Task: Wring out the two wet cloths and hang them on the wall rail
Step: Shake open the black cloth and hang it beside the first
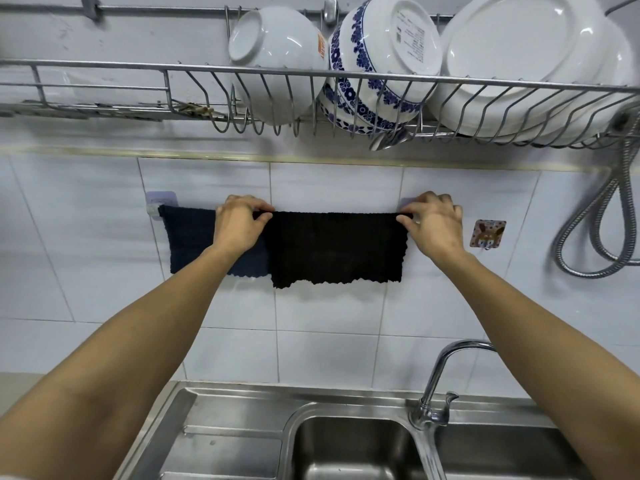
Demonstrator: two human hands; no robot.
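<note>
Cloths: black cloth [336,247] hangs draped over the wall rail, top edge along the rail, scalloped hem hanging down against the white tiles. Navy cloth [188,237] hangs just to its left on the same rail, its right part tucked behind the black one & behind the left arm. Rail itself mostly hidden by fabric; only its left mount [156,204] (clear pad stuck on tile) shows, plus a bit of the right one above the right hand.

Left hand [239,225] at the black cloth's top-left corner, fingers curled & pinching the edge at the rail. Right hand [434,225] at the top-right corner, fingertips pinching that edge too, thumb underneath. Both arms reach far across the sink [349,448] to the wall.

Above: wire dish rack [194,69] w/ a white bowl [273,46], a blue-patterned bowl [377,60] & white plates [519,57], all tilted on edge. A spoon [388,140] pokes out below the rack. Right of the cloths, a small cartoon hook [487,233] on the tile; further right a metal hose [599,216] loops down. Near right, tap [446,372] stands at the sink's far rim, spout arching right.
</note>
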